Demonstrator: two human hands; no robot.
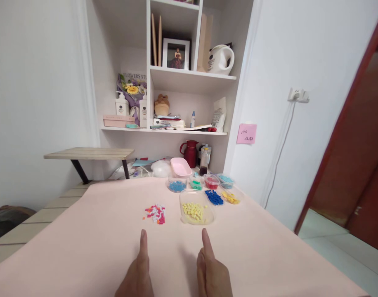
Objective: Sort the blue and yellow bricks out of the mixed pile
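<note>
My left hand is above the near part of the table, one digit stretched forward and nothing visible in it. Beyond it lies a loose pile of small pink, white and orange pieces. To its right, my right hand also has one digit stretched out and appears to hold nothing; its other fingers are partly hidden. The nearest thing ahead of it is a clear shallow tray with pale yellow pieces. Both hands are apart from each other and from the pieces.
Behind the tray sit dark blue pieces, yellow pieces and clear tubs of blue, green, red and light blue pieces. Farther back are a pink basin, a red jug and a bottle.
</note>
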